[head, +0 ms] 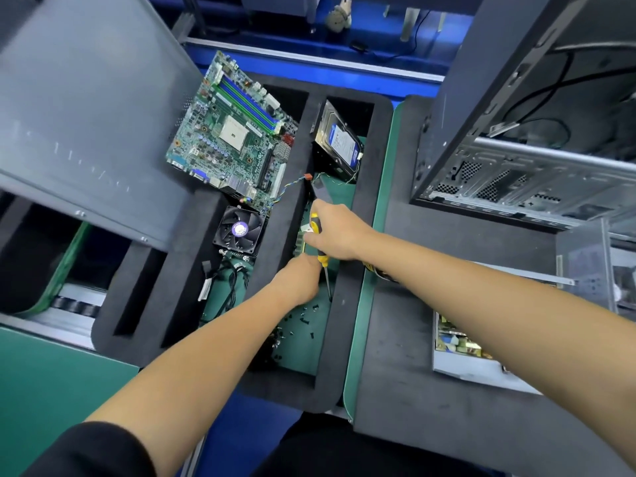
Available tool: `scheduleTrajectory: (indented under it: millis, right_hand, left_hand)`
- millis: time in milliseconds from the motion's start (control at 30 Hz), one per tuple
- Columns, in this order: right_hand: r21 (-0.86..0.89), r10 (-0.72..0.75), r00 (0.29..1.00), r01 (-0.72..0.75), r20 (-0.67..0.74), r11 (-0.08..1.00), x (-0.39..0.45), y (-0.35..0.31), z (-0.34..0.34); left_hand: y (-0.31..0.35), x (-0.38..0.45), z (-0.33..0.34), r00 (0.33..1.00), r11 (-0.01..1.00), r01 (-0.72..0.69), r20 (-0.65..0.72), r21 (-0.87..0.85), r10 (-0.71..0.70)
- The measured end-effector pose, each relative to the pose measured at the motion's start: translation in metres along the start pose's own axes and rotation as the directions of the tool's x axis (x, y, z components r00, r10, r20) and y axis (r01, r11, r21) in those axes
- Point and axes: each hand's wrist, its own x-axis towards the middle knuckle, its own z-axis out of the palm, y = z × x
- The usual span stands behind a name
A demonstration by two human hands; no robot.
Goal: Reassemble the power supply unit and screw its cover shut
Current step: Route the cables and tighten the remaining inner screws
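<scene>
The worktop [430, 356] is crowded, so start with the bulk of it: an open computer case [516, 149] stands at the far right, and a grey side panel [86, 115] leans across the left. Between them lies a black foam tray [347, 304] cut into compartments, holding a motherboard [234, 129], a hard drive [339, 142] and a cooling fan [240, 231].

The power supply unit [461, 352] sits well apart from the action, on the dark mat to the right, its cover off and its circuit board showing.

Both hands are over the tray's long right-hand compartment. The right hand [335, 232] has its fingers wrapped round the yellow-and-black handle of a screwdriver [322, 256], whose shaft points down towards a scatter of small black screws [303, 318] on the green floor of the compartment. The left hand [299, 280] is just beside the shaft with fingers curled, but whether it pinches a screw or the tool I cannot tell.

This looks like the fetching stage: tool and screws being gathered, with closing up not yet begun. Next, I'd judge, a screw must be carried over to the unit, and the cover found and seated before any driving.
</scene>
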Motion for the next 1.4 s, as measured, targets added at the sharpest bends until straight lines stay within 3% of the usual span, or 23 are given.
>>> scheduleTrajectory:
  millis: [333,467,700,1067,1400]
  right_hand:
    - [-0.029,-0.024,0.999,0.025,0.034,0.999,-0.012,-0.012,0.018]
    - [-0.034,-0.039,0.999,0.040,0.033,0.999,-0.018,-0.015,0.020]
    - [-0.044,-0.055,0.997,0.057,0.047,0.997,-0.026,-0.019,0.022]
    - [-0.062,-0.040,0.997,0.044,0.067,0.997,-0.025,-0.022,0.033]
    - [-0.017,-0.016,1.000,0.016,0.001,1.000,-0.019,-0.020,0.023]
  left_hand:
    - [0.003,-0.031,0.016,0.988,0.998,-0.025,0.153,0.059,0.016]
    - [0.007,-0.048,0.029,0.986,0.983,-0.040,0.166,0.178,0.010]
    - [0.007,-0.061,0.043,0.980,0.899,-0.187,0.140,0.395,0.142]
    - [0.004,-0.062,0.042,0.965,0.873,-0.258,0.151,0.414,0.214]
    - [0.003,-0.061,0.043,0.945,0.843,-0.317,0.219,0.434,0.243]
